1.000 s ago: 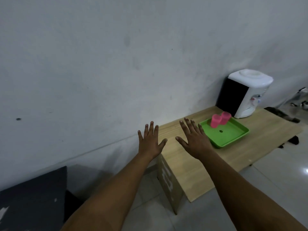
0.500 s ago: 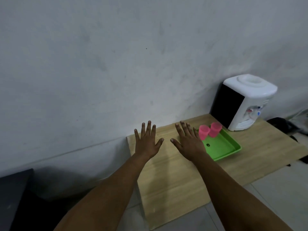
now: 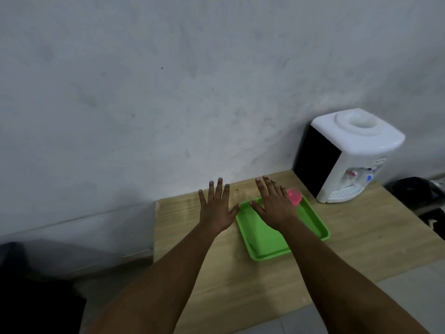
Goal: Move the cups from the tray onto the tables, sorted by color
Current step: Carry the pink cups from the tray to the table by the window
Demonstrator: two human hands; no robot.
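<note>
Hovering flat with fingers spread and holding nothing, left hand (image 3: 216, 210) is over the table (image 3: 361, 237); right hand (image 3: 273, 206) over the green tray (image 3: 262, 239); pink cup (image 3: 295, 196) (partly hidden) at tray's far corner.

The tray (image 3: 265, 239) lies on the worktop (image 3: 361, 242), which stands against the wall (image 3: 168, 92). A cup (image 3: 295, 196) stands in the tray's far right corner. The water dispenser (image 3: 349, 155) stands behind and right of the tray. My left hand (image 3: 218, 210) hangs left of the tray, my right hand (image 3: 274, 206) above it.
</note>
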